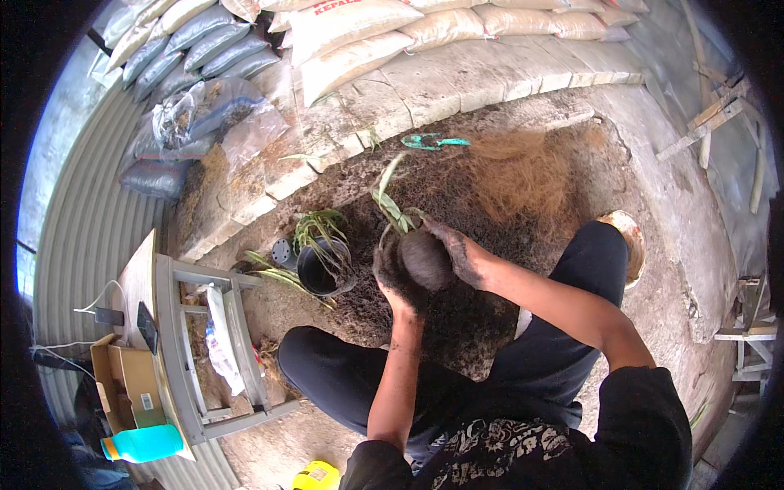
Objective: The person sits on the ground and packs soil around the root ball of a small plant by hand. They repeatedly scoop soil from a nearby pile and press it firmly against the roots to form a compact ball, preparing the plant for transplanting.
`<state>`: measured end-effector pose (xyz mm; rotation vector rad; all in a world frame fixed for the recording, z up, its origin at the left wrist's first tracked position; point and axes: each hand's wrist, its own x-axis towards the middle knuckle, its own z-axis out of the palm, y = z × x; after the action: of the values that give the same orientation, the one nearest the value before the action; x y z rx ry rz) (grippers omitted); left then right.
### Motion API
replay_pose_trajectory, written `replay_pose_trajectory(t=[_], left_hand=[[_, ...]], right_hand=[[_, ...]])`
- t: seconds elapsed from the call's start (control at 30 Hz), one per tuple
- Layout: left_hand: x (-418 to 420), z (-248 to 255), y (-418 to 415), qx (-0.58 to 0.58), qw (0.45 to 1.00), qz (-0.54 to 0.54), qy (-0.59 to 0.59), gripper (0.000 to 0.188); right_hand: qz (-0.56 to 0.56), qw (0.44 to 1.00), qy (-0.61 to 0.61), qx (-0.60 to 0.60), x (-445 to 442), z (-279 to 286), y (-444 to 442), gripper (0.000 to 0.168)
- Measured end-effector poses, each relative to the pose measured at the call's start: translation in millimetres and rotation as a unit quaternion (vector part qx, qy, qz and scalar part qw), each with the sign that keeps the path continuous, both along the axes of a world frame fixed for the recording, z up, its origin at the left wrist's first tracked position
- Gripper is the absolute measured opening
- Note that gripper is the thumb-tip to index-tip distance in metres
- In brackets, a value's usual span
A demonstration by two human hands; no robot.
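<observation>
Between my two soil-covered hands is a round, dark root ball (pixel 425 258) of a plant, tilted so that its green leaves (pixel 390 205) point up and away from me. My left hand (pixel 398 275) cups its left side and underside; my right hand (pixel 458 251) presses on its right side. Dark loose soil (pixel 471 318) lies beneath on the ground. Left of my hands stands a black plastic pot (pixel 318 275) with a drooping leafy plant (pixel 320 229) at its rim. A smaller grey pot with holes (pixel 282 252) lies beside it.
A turquoise hand trowel (pixel 436 142) and brown coir-like fibre (pixel 520 174) lie beyond the soil. Filled sacks (pixel 355 58) are stacked on a concrete ledge (pixel 422 92). At left, a wooden table (pixel 160 306) bears a cardboard box (pixel 125 386) and a turquoise bottle (pixel 144 443).
</observation>
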<state>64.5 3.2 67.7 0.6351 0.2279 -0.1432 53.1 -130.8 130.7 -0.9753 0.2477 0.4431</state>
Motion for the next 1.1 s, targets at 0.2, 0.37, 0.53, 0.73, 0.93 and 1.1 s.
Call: replay_pose_trajectory(t=[0.2, 0.37, 0.53, 0.73, 0.93, 1.1], left_hand=[[-8, 13, 4, -0.139, 0.984, -0.091, 0.058, 0.063], [-15, 25, -4, -0.086, 0.988, -0.107, 0.065, 0.07], [-21, -7, -19, 0.054, 0.998, -0.005, 0.019, 0.071], [-17, -48, -12, 0.355, 0.934, 0.025, 0.008, 0.052], [-15, -26, -3, 0.249, 0.968, 0.001, 0.035, 0.049], [-3, -14, 14, -0.198, 0.971, -0.116, 0.07, 0.043]], right_hand=[[-0.019, 0.954, -0.112, -0.277, 22, -18, -2, 0.073], [-0.089, 0.994, 0.032, -0.052, 20, -35, -7, 0.066], [-0.064, 0.988, 0.121, 0.067, 2, -31, 11, 0.041], [-0.063, 0.986, 0.143, 0.059, -1, -39, 11, 0.031], [0.061, 0.995, 0.017, -0.083, 12, -37, -17, 0.065], [0.11, 0.955, -0.061, -0.269, 16, -32, -33, 0.07]])
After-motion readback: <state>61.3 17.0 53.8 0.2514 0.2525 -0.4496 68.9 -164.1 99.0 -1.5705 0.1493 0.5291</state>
